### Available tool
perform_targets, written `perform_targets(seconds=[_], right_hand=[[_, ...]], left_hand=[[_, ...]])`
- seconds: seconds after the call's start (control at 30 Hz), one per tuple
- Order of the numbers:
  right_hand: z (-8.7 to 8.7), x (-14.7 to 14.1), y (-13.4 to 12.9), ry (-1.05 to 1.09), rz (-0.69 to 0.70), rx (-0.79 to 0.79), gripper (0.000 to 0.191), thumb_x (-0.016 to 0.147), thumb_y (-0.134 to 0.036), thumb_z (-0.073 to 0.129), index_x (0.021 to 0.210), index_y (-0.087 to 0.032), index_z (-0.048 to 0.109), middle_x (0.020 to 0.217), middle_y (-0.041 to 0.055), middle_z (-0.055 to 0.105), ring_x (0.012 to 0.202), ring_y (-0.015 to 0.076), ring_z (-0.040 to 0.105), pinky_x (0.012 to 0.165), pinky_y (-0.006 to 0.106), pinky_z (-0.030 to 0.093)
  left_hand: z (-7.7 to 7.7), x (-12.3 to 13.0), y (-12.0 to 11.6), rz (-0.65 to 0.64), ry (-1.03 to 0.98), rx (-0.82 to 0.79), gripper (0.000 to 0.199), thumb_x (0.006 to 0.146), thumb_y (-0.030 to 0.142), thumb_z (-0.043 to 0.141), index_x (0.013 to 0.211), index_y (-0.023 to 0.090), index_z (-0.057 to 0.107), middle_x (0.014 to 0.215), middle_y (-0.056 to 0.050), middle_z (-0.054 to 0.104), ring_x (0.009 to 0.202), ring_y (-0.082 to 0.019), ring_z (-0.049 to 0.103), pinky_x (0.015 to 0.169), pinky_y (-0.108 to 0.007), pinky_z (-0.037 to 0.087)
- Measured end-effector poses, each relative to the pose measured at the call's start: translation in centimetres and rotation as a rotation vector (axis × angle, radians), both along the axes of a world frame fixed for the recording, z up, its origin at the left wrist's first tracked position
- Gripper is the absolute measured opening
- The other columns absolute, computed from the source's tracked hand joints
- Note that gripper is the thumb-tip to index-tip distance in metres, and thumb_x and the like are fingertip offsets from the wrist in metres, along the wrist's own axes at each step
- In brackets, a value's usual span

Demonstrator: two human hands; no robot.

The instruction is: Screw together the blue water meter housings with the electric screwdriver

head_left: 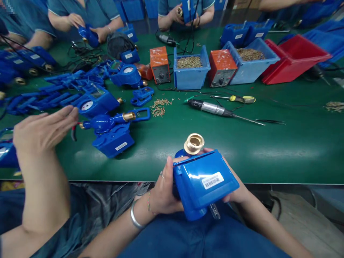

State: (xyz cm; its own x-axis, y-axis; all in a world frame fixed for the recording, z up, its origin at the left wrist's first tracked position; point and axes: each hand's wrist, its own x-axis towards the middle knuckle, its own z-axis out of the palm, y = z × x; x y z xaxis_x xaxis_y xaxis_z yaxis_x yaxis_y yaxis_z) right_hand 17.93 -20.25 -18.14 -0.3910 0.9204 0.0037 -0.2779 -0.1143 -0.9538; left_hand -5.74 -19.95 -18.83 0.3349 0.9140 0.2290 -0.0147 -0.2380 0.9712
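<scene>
I hold a blue water meter (205,181) over my lap, just in front of the table edge. Its flat lid faces up and carries a white barcode label (212,180); a brass threaded port (194,143) points away from me. My left hand (162,191), with a ring and a silver bangle, grips the meter's left side. My right hand (236,191) supports it from the right and underneath, mostly hidden by the casing.
On the green table (268,150) lie another blue meter (113,134), a pile of small brass screws (159,107), an electric screwdriver (215,108), a yellow-handled screwdriver (239,99), blue screw bins (190,68) and orange power boxes (159,64). A co-worker's hand (43,130) reaches in at left; other people work opposite.
</scene>
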Motion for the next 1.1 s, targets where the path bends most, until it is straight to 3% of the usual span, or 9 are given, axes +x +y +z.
perform_targets(seconds=[0.13,0.23,0.33,0.4,0.7,0.93,1.1], right_hand=[[-0.1,0.3,-1.0,-0.093,-0.031,0.032,0.105,0.053,-0.067,0.083,0.14,-0.028,0.039,0.143,0.013,0.043,0.132,0.0342,0.044,0.111,0.047,0.037],[0.3,-0.1,-1.6,-0.172,-0.057,0.062,0.102,0.05,-0.069,0.083,0.134,-0.028,0.043,0.137,0.0133,0.047,0.128,0.0352,0.047,0.109,0.048,0.039],[0.7,-0.8,-1.9,-0.196,-0.083,0.134,0.096,0.053,-0.067,0.083,0.133,-0.032,0.043,0.134,0.0106,0.047,0.124,0.0337,0.049,0.108,0.048,0.04],[0.8,-1.3,-1.9,-0.187,-0.084,0.165,0.094,0.056,-0.066,0.082,0.134,-0.033,0.041,0.134,0.0095,0.046,0.125,0.0331,0.048,0.109,0.048,0.039],[0.4,-2.9,-1.7,-0.153,-0.156,0.319,0.095,0.056,-0.062,0.084,0.136,-0.033,0.041,0.13,0.0079,0.047,0.123,0.0314,0.046,0.11,0.046,0.037],[0.8,-3.2,-0.3,-0.11,-0.134,0.279,0.092,0.049,-0.05,0.092,0.126,-0.028,0.047,0.121,0.0078,0.05,0.117,0.0288,0.05,0.103,0.041,0.041],[1.3,-3.9,0.6,-0.158,-0.209,0.151,0.104,0.038,-0.054,0.093,0.125,-0.021,0.048,0.124,0.011,0.052,0.115,0.0308,0.052,0.106,0.044,0.038]], left_hand=[[0.8,-0.4,0.0,-0.174,0.15,0.295,0.129,0.062,0.034,0.088,0.153,0.036,-0.003,0.147,-0.017,0.042,0.128,-0.04,0.049,0.107,-0.056,0.042],[1.0,-1.1,0.0,-0.207,0.133,0.309,0.132,0.054,0.042,0.091,0.153,0.038,0.004,0.147,-0.016,0.042,0.128,-0.042,0.049,0.104,-0.058,0.044],[1.0,-1.6,-0.1,-0.177,0.105,0.332,0.142,0.037,0.053,0.093,0.153,0.036,0.013,0.147,-0.017,0.041,0.128,-0.044,0.048,0.107,-0.06,0.041],[1.1,-1.9,-0.2,-0.156,0.109,0.35,0.143,0.035,0.058,0.092,0.153,0.032,0.015,0.146,-0.018,0.041,0.129,-0.044,0.046,0.108,-0.059,0.041],[2.1,-2.2,-0.2,-0.065,0.138,0.44,0.121,0.047,0.06,0.088,0.147,0.024,0.029,0.127,-0.015,0.054,0.112,-0.034,0.058,0.098,-0.051,0.05],[1.4,-3.1,0.8,-0.036,0.168,0.438,0.123,0.047,0.058,0.088,0.149,0.026,0.027,0.127,-0.014,0.053,0.11,-0.032,0.058,0.096,-0.049,0.051],[2.7,-2.8,1.3,0.007,0.221,0.408,0.122,0.06,0.063,0.08,0.154,0.02,0.016,0.137,-0.018,0.046,0.113,-0.033,0.056,0.088,-0.046,0.054]])
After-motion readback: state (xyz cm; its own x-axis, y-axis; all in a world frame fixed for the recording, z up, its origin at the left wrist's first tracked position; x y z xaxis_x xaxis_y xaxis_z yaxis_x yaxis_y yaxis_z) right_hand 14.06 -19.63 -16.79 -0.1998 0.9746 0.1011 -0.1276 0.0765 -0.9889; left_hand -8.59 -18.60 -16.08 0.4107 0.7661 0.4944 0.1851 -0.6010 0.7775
